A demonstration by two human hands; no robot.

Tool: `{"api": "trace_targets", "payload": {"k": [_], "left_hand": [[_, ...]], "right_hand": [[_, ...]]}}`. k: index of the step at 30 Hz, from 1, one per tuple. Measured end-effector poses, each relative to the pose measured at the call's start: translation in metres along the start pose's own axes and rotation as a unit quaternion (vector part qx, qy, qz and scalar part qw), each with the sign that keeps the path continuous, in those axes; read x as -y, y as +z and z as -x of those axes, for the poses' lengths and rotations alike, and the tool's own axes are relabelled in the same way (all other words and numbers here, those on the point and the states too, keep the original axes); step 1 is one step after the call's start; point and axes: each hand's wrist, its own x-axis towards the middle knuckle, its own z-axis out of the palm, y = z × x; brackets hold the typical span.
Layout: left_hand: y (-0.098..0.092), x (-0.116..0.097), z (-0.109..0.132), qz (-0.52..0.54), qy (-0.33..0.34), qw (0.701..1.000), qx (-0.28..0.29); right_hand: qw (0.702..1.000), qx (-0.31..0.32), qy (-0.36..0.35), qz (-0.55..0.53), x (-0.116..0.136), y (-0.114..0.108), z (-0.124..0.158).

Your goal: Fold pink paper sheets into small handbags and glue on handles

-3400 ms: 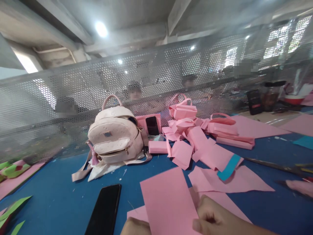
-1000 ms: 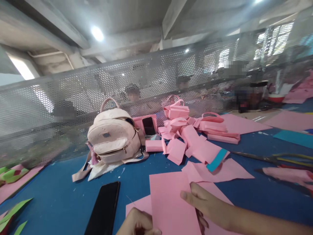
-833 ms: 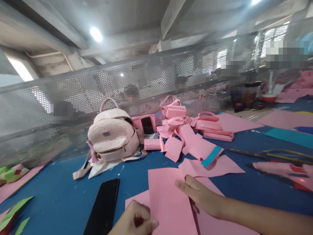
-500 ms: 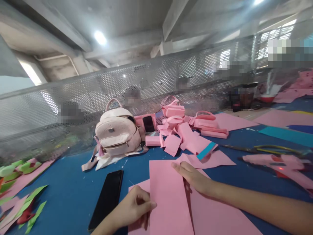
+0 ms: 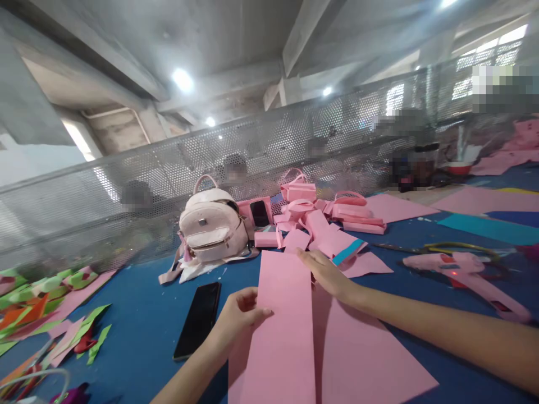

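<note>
A long pink paper strip (image 5: 284,325) is held up at a slant between my two hands. My left hand (image 5: 243,308) grips its left edge, thumb on the front and fingers behind. At the upper right edge, my right hand (image 5: 326,272) pinches the strip, thumb in front and the other fingers hidden behind it. Below lies a larger pink paper sheet (image 5: 362,348) on the blue tabletop, partly covered by the strip. To the left of my left hand rests a black phone (image 5: 197,320).
Behind stand a pale backpack (image 5: 214,227) and several pink paper bags and boxes (image 5: 311,219). A pink glue gun (image 5: 463,266) with a lit red light lies right. Green and pink paper scraps (image 5: 84,331) lie left. A perforated metal screen (image 5: 269,146) crosses the back.
Both hands have raised the pink strip away from me, and more of the sheet beneath now shows. The view has shifted slightly, revealing more of the table's left side.
</note>
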Motion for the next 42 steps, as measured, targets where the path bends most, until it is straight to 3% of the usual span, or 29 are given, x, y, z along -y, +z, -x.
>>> {"api": "trace_targets", "payload": {"k": [4, 8, 13, 18, 27, 32, 36, 42], "left_hand": [[0.006, -0.004, 0.0, 0.028, 0.003, 0.998, -0.052], [0.005, -0.009, -0.001, 0.034, 0.004, 0.998, -0.059], [0.003, -0.014, 0.0, 0.029, 0.008, 0.998, -0.057], [0.003, -0.016, 0.002, 0.015, 0.022, 0.998, -0.064], [-0.004, -0.022, -0.005, -0.06, 0.078, 0.993, -0.058], [-0.008, -0.037, -0.012, -0.169, 0.12, 0.978, -0.02], [-0.005, -0.046, -0.022, -0.276, 0.165, 0.947, 0.011], [0.0, -0.041, -0.025, -0.4, 0.197, 0.895, 0.026]], "right_hand": [[0.997, 0.012, -0.07, 0.003, 0.017, -0.01, -0.003], [0.989, 0.049, -0.137, 0.025, 0.027, -0.027, -0.011], [0.979, 0.089, -0.157, 0.098, 0.029, -0.04, -0.007], [0.962, 0.089, -0.173, 0.192, 0.026, -0.044, 0.004], [0.896, 0.088, -0.27, 0.342, 0.027, -0.041, 0.003], [0.851, 0.085, -0.315, 0.411, 0.032, -0.03, 0.007], [0.834, 0.116, -0.298, 0.449, 0.031, -0.023, 0.009], [0.851, 0.111, -0.197, 0.474, 0.024, -0.031, 0.011]]}}
